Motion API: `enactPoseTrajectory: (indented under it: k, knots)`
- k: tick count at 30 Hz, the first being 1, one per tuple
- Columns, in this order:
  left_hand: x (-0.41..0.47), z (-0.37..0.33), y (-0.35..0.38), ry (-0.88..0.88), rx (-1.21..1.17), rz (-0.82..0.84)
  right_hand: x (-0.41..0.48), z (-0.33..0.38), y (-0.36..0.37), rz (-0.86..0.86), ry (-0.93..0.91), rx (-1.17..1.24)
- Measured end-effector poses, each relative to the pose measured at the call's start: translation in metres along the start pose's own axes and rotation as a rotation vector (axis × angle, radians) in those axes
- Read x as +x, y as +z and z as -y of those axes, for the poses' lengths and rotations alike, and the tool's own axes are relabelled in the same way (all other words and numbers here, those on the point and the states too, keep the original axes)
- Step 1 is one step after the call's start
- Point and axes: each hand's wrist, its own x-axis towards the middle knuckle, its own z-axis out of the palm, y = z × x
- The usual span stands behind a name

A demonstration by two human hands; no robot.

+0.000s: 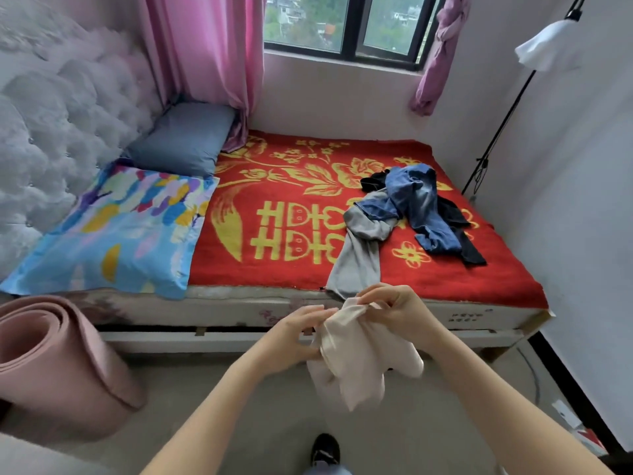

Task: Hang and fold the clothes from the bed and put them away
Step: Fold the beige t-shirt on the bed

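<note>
Hands (294, 332) (397, 308) around crumpled, limp cream garment (346, 358)

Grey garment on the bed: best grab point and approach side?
Grip the grey garment at its lower end, which reaches the near edge of the bed, and come from the near side. That end lies free on the red blanket. Its upper end sits under the blue jeans, so pulling there would likely drag them. The left hand and right hand hold a cream garment.
</note>
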Motion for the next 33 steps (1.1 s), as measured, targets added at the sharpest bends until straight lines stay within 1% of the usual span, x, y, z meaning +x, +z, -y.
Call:
enactPoseTrajectory:
  k: [4, 8, 11, 14, 16, 17, 19, 21, 23, 24, 26, 30, 33]
  knots:
    - [0.049, -0.005, -0.027, 0.026, -0.182, -0.127, 0.06, -0.005, -0.025, 0.046, -0.002, -0.009]
    - [0.104, -0.017, -0.064, 0.059, -0.118, -0.258, 0.13, -0.014, -0.05, 0.055, 0.032, 0.12]
    - [0.147, -0.03, -0.096, 0.056, 0.02, -0.387, 0.189, -0.014, -0.06, 0.041, 0.023, 0.162]
    - [0.186, -0.036, -0.121, 0.048, 0.052, -0.628, 0.242, -0.015, -0.061, -0.053, -0.059, 0.045]
    - [0.203, -0.033, -0.13, -0.002, 0.031, -0.782, 0.258, -0.017, -0.048, -0.169, -0.14, -0.004]
    - [0.208, -0.03, -0.133, -0.024, 0.015, -0.825, 0.259, -0.021, -0.039, -0.193, -0.193, 0.001]
    - [0.222, -0.024, -0.14, -0.063, -0.006, -0.851, 0.266, -0.032, -0.018, -0.161, -0.262, -0.051]
    - [0.236, -0.019, -0.149, -0.07, -0.01, -0.852, 0.283, -0.041, -0.004, -0.124, -0.253, -0.108]
    - [0.249, -0.011, -0.159, -0.063, -0.005, -0.853, 0.307, -0.041, -0.003, -0.134, -0.164, -0.09]
    - [0.256, -0.006, -0.165, -0.065, -0.003, -0.842, 0.319, -0.041, -0.006, -0.114, -0.095, -0.022]
    - [0.264, 0.007, -0.175, -0.076, -0.001, -0.818, 0.337, -0.043, -0.018, -0.023, -0.007, 0.103]
    - [0.285, 0.045, -0.196, -0.119, -0.079, -0.788, 0.373, -0.056, -0.041, 0.128, 0.049, 0.037]
    - [0.308, 0.063, -0.209, -0.126, -0.153, -0.743, 0.404, -0.059, -0.05, 0.166, 0.093, -0.011]
